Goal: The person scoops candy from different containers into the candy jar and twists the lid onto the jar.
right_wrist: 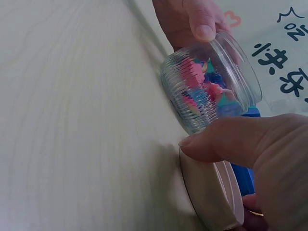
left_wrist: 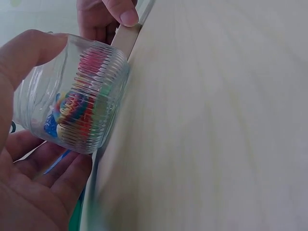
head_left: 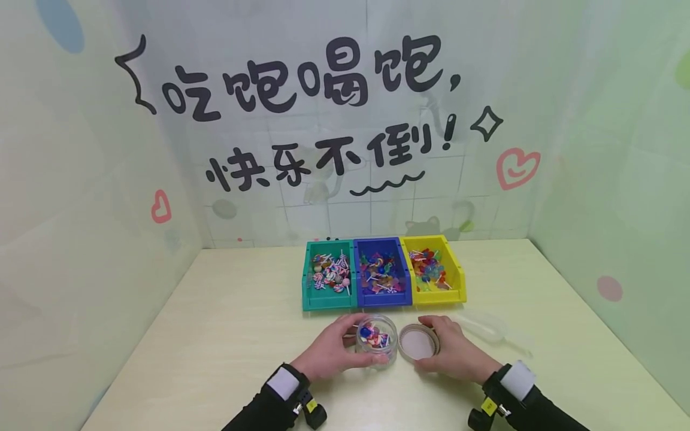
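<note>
My left hand (head_left: 335,353) holds a clear glass jar (left_wrist: 36,103) between thumb and fingers. The jar is uncapped and stands upright on the table. Small colourful candy-like pieces (right_wrist: 192,72) lie inside it behind the ribbed glass. Just to the jar's right, my right hand (head_left: 455,354) grips a round lid (right_wrist: 202,192) by its edge, thumb on the near side and fingers on the far side. The lid's pale inner face (head_left: 417,343) is turned up, and it rests on the table.
Behind the hands stand a green bin (head_left: 329,304), a blue bin (head_left: 384,300) and a yellow bin (head_left: 439,297) side by side, each with small colourful pieces. A translucent spoon-like tool (head_left: 485,326) lies right of the lid on the pale wooden table (head_left: 226,311).
</note>
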Available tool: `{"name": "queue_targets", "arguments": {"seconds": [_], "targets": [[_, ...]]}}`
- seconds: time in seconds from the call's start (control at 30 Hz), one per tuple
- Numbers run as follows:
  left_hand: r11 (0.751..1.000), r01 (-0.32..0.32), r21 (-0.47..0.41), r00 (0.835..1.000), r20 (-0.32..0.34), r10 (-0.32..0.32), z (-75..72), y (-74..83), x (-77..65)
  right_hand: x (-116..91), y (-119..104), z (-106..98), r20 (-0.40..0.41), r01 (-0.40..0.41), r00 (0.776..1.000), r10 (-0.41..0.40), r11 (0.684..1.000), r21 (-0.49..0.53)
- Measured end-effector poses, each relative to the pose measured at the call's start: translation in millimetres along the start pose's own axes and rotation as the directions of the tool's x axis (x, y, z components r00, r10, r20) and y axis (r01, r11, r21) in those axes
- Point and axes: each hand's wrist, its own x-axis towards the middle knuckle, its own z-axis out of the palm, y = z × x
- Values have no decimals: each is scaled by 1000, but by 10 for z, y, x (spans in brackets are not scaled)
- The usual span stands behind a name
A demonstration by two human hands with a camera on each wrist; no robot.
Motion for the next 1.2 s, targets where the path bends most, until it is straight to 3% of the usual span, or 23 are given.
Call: {"name": "queue_targets", "arguments": {"seconds": [0.17, 0.43, 0.7, 0.9, 1.07, 1.2], "targets": [[1000, 5, -2, 1000, 8, -5, 4, -12, -5, -31, 2, -4, -19, 4, 1000, -4, 999, 35], [1000, 1, -14, 1000, 6, -1, -10, -15, 13, -91, -90, -174, -138, 48, 990, -29, 989, 138], [1000, -10, -10, 1000, 1, 10, -29, -12, 26, -160, -253, -303, -269, 209, 953, -139, 945, 251], [1000, -1, -11, 1000, 2, 1, -24, -14, 25, -159, -319, -309, -274, 240, 949, -156, 922, 304], [1000, 5, -5, 1000, 3, -5, -21, -14, 30, -119, -397, -282, -281, 298, 939, -199, 877, 376], [1000, 9, -11, 1000, 6, -9, -17, -21, 31, -74, -495, -242, -267, 348, 924, -275, 892, 287]]}}
